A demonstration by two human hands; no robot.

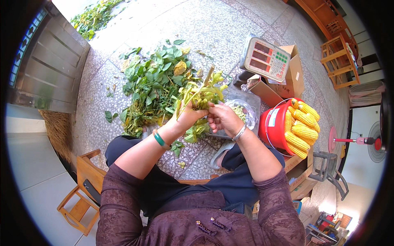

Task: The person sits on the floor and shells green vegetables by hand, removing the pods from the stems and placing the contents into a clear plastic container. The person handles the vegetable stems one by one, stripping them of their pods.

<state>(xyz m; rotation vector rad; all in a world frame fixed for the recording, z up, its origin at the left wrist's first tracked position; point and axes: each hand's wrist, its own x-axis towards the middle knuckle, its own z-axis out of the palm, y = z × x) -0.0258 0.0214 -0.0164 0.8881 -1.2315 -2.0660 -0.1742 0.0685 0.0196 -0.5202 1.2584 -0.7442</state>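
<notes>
My left hand [187,115] grips a leafy bean plant [201,93] hung with yellow-green pods, its cut stem pointing up and away from me. At the plant's lower edge, the thumb and fingers of my right hand [224,118] pinch together; what lies between the fingertips is too small to make out. Just beyond my right hand is a clear plastic tub [254,103] lined with a transparent bag, with picked green pods [239,112] in it. A large heap of bean plants [154,83] covers the floor in front of my left hand.
A red bucket [272,124] of corn cobs [303,120] stands right of the tub. Behind it are a digital scale [267,58] and an open cardboard box [294,73]. A small wooden chair [90,169] holding a phone [91,191] is at my left. More plants [95,20] lie near the doorway.
</notes>
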